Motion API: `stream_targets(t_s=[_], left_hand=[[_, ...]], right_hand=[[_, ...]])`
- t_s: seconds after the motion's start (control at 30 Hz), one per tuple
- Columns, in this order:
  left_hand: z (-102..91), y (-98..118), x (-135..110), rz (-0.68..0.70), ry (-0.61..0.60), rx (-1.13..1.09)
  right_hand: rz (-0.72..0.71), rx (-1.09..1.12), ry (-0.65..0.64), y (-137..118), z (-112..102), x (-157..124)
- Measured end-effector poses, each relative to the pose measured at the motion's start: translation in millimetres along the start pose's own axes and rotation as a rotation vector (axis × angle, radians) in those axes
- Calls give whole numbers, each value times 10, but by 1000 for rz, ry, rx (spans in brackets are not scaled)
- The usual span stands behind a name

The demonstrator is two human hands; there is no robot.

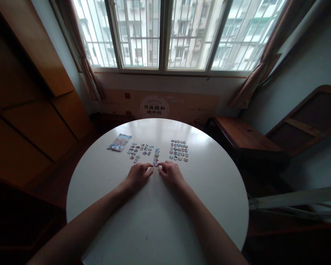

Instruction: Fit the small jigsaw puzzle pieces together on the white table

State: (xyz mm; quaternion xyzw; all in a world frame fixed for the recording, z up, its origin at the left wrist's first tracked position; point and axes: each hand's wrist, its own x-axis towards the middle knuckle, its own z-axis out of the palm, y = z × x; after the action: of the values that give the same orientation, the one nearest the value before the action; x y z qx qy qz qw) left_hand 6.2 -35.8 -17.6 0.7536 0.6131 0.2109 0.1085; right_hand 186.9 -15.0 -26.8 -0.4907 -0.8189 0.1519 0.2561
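Note:
A narrow upright strip of joined jigsaw puzzle pieces (156,156) lies on the white round table (143,221). At its near end my left hand (139,173) has thumb and forefinger brought together at the left side of the lowest puzzle piece (155,165). From the right, my right hand (169,170) pinches at the same piece with bent fingers. Loose puzzle pieces (134,149) are scattered to the left of the strip. On the right, more pieces (178,150) lie in rows. A small colourful picture card (120,142) rests at the far left.
A wooden bench (239,132) stands beyond the table's right side. Cabinets (38,132) line the left. Behind the table are a long printed cardboard box (182,105) and a barred window (162,36) with curtains. A pale rail (295,198) is at the right.

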Motion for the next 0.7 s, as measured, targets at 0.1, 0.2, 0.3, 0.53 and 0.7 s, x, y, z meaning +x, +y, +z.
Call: stream_targets(t_s=[0.1, 0.2, 0.3, 0.53, 0.7], left_hand=[[-6, -13, 8, -2, 3, -12], [-26, -42, 30, -49, 49, -26], [-38, -67, 49, -95, 83, -29], [-33, -21, 22, -46, 28, -8], [-43, -1, 16, -31, 9, -3]], right_hand=[[4, -14, -15, -1, -8, 2], [11, -27, -38, -4, -15, 6], [16, -28, -43, -10, -18, 5], [20, -6, -45, -43, -40, 5], [16, 5, -33, -38, -51, 6]])
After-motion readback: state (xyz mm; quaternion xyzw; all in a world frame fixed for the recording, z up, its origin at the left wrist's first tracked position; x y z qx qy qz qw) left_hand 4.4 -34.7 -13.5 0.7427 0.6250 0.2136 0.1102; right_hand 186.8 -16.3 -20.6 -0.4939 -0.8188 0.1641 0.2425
